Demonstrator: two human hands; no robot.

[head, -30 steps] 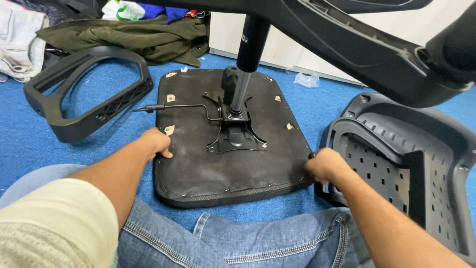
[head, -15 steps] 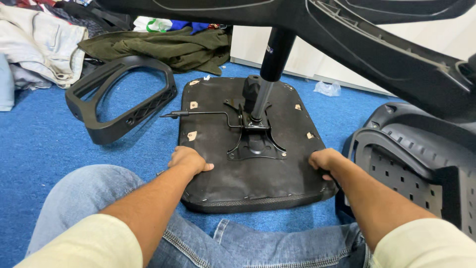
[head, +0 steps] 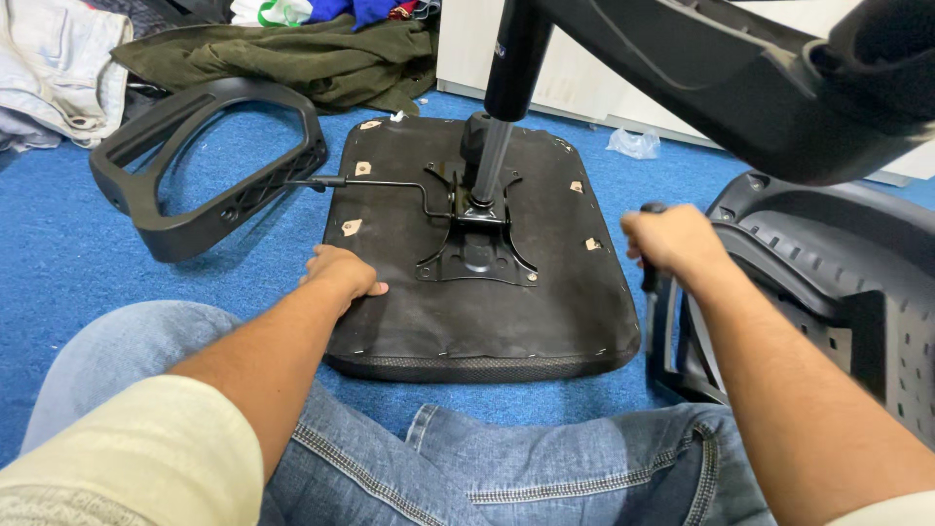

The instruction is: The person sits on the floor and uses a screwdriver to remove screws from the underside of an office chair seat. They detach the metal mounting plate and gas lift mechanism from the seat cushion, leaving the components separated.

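Black upside-down office chair seat pad (head: pixel 487 302) lies flat on blue carpet floor (head: pixel 58 253), just in front of the person's jeans-clad legs, metal mounting plate (head: pixel 477 255) bolted at its centre with grey gas-lift column (head: pixel 492 161) standing up from it and thin black lever rod (head: pixel 375 183) running off to the left. Left hand (head: pixel 341 273) rests on the seat pad's left near edge, fingers curled, thumb flat on the fabric. Right hand (head: pixel 672 244) is closed in a fist around a dark tool handle (head: pixel 650 282), just off the pad's right edge, beside black perforated plastic backrest shell (head: pixel 838 292). Black plastic armrest loop (head: pixel 209 166) lies left. Crumpled clear plastic bag (head: pixel 633 143) sits near white wall base. Olive green garment (head: pixel 292 63) heaped behind.
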